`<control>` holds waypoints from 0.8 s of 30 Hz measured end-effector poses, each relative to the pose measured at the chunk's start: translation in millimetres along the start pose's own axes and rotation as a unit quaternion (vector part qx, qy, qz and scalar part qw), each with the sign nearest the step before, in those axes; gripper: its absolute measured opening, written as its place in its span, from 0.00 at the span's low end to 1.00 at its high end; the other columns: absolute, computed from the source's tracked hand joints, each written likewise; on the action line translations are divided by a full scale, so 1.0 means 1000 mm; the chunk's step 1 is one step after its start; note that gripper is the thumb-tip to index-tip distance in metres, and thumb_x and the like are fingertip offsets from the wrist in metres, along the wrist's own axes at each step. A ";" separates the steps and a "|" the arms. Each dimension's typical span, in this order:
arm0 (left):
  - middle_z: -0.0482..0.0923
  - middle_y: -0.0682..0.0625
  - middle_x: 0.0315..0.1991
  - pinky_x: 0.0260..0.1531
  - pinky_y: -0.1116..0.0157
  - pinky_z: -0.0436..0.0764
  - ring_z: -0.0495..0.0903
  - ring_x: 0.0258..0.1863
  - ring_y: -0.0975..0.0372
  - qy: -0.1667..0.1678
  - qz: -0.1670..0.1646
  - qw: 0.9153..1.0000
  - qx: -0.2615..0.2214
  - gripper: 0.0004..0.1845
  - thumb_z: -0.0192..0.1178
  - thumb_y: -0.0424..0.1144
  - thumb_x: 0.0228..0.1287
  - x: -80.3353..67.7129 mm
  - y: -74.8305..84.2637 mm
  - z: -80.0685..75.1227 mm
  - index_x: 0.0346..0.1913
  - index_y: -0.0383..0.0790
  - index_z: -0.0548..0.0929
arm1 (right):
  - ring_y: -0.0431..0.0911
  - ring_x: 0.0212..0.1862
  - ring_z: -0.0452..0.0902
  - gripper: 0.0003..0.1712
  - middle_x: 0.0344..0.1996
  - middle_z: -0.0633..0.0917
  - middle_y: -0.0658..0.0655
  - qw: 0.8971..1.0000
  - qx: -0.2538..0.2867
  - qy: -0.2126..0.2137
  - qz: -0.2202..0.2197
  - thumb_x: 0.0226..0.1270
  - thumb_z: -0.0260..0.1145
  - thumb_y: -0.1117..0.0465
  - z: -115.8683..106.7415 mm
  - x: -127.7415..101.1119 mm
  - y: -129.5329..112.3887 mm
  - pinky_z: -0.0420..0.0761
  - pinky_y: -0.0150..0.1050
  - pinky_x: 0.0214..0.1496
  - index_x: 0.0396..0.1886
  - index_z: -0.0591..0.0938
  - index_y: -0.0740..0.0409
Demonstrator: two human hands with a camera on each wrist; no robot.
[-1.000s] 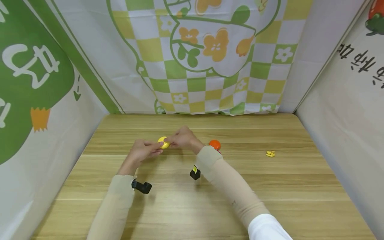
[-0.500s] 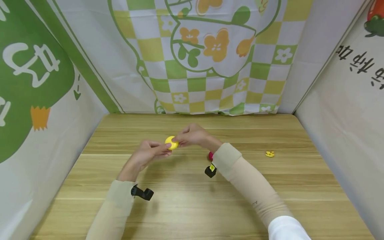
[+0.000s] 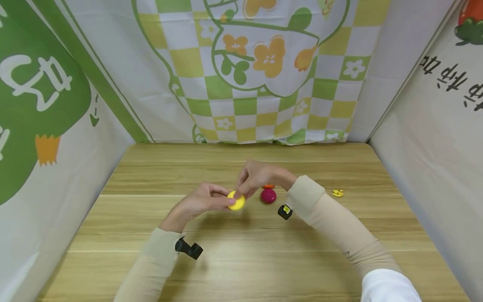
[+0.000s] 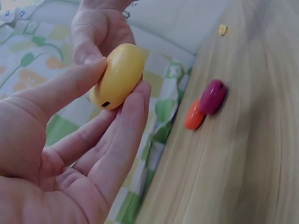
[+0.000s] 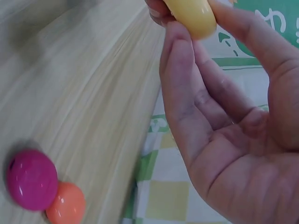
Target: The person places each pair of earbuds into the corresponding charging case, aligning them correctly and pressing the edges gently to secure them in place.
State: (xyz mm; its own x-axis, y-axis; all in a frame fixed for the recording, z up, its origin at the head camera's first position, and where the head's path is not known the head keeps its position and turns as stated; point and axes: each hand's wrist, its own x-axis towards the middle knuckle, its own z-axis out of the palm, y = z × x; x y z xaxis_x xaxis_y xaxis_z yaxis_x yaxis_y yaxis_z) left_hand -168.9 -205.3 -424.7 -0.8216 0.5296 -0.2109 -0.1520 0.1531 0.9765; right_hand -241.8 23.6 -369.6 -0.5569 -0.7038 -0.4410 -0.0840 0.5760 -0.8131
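Both hands hold a glossy yellow rounded piece (image 3: 237,203) above the wooden table. In the left wrist view this yellow piece (image 4: 122,74) is a fat oval with a small dark slot near one end. My left hand (image 3: 200,202) pinches its left side between thumb and fingers. From the right, my right hand (image 3: 261,175) pinches its upper edge. Just right of the hands lies a magenta rounded piece (image 3: 268,196). An orange rounded piece (image 3: 268,186) touches it from behind, partly hidden by the right wrist in the head view.
A small yellow piece (image 3: 338,193) lies farther right on the wooden table (image 3: 241,260); its kind is too small to tell. Printed cloth (image 3: 264,105) hangs at the table's back edge, with walls at both sides. Black wrist cameras sit on both sleeves.
Both hands have moved right and slightly nearer with the yellow piece between them. The right forearm has shifted right, uncovering the magenta piece.
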 end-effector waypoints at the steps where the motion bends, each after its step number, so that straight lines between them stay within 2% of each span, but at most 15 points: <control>1: 0.92 0.48 0.45 0.60 0.47 0.86 0.91 0.44 0.60 -0.007 0.000 1.000 0.005 0.21 0.70 0.36 0.70 0.001 0.000 0.003 0.58 0.24 0.84 | 0.44 0.40 0.91 0.06 0.36 0.94 0.54 1.000 -0.014 -0.004 0.000 0.61 0.80 0.60 -0.001 -0.003 0.000 0.91 0.41 0.51 0.36 0.94 0.57; 4: 0.93 0.46 0.45 0.59 0.49 0.87 0.92 0.44 0.59 -0.028 0.006 1.000 0.011 0.20 0.71 0.35 0.69 0.005 -0.001 0.011 0.57 0.24 0.85 | 0.42 0.36 0.90 0.06 0.32 0.94 0.52 0.998 -0.063 -0.011 -0.002 0.60 0.82 0.58 -0.002 -0.011 -0.001 0.92 0.40 0.48 0.34 0.94 0.54; 7: 0.93 0.46 0.44 0.55 0.54 0.89 0.92 0.43 0.60 -0.035 -0.001 0.999 0.006 0.20 0.72 0.35 0.68 0.009 -0.003 0.019 0.56 0.25 0.86 | 0.39 0.31 0.86 0.06 0.29 0.93 0.50 0.994 -0.112 -0.017 -0.006 0.59 0.82 0.56 -0.002 -0.019 -0.001 0.90 0.37 0.43 0.32 0.94 0.51; 11: 0.93 0.47 0.43 0.54 0.56 0.90 0.92 0.43 0.61 -0.028 0.003 1.000 -0.010 0.20 0.73 0.36 0.66 0.014 -0.006 0.031 0.56 0.26 0.86 | 0.37 0.32 0.84 0.07 0.31 0.93 0.49 0.992 -0.126 -0.018 -0.018 0.61 0.81 0.55 -0.006 -0.031 0.004 0.86 0.33 0.40 0.35 0.93 0.51; 16: 0.93 0.48 0.44 0.57 0.51 0.88 0.92 0.44 0.62 0.013 0.031 0.999 -0.038 0.20 0.72 0.34 0.68 0.016 -0.010 0.043 0.57 0.25 0.85 | 0.41 0.40 0.89 0.11 0.36 0.94 0.49 0.996 -0.081 0.018 -0.035 0.63 0.79 0.55 -0.013 -0.049 0.023 0.86 0.34 0.46 0.43 0.92 0.52; 18: 0.93 0.50 0.43 0.56 0.52 0.88 0.91 0.44 0.63 0.037 0.035 0.997 -0.057 0.20 0.73 0.34 0.68 0.017 -0.010 0.049 0.58 0.25 0.85 | 0.45 0.42 0.90 0.12 0.37 0.94 0.50 0.997 -0.054 0.032 -0.048 0.65 0.78 0.55 -0.013 -0.055 0.031 0.87 0.37 0.47 0.45 0.92 0.53; 21: 0.93 0.52 0.43 0.57 0.55 0.88 0.91 0.44 0.64 0.062 0.038 0.994 -0.085 0.20 0.73 0.33 0.67 0.021 -0.013 0.058 0.57 0.25 0.85 | 0.51 0.42 0.91 0.12 0.38 0.94 0.53 0.996 -0.019 0.044 -0.080 0.68 0.77 0.57 -0.011 -0.064 0.042 0.90 0.40 0.47 0.47 0.91 0.56; 24: 0.92 0.52 0.44 0.58 0.55 0.88 0.91 0.46 0.63 0.070 0.039 0.992 -0.101 0.19 0.73 0.33 0.67 0.025 -0.016 0.067 0.57 0.26 0.85 | 0.50 0.41 0.91 0.11 0.38 0.94 0.55 0.993 0.002 0.061 -0.103 0.69 0.76 0.59 -0.008 -0.070 0.051 0.91 0.42 0.46 0.48 0.91 0.58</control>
State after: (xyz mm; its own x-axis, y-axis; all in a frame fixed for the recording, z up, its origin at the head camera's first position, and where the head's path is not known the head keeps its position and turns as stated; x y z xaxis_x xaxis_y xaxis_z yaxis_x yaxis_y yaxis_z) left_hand -150.0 -139.1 -448.9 -0.9017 0.4093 -0.1391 -0.1792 -0.0611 0.9819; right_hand -213.7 105.7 -376.8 -0.6245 -0.7506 -0.2158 -0.2041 0.4235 -0.8826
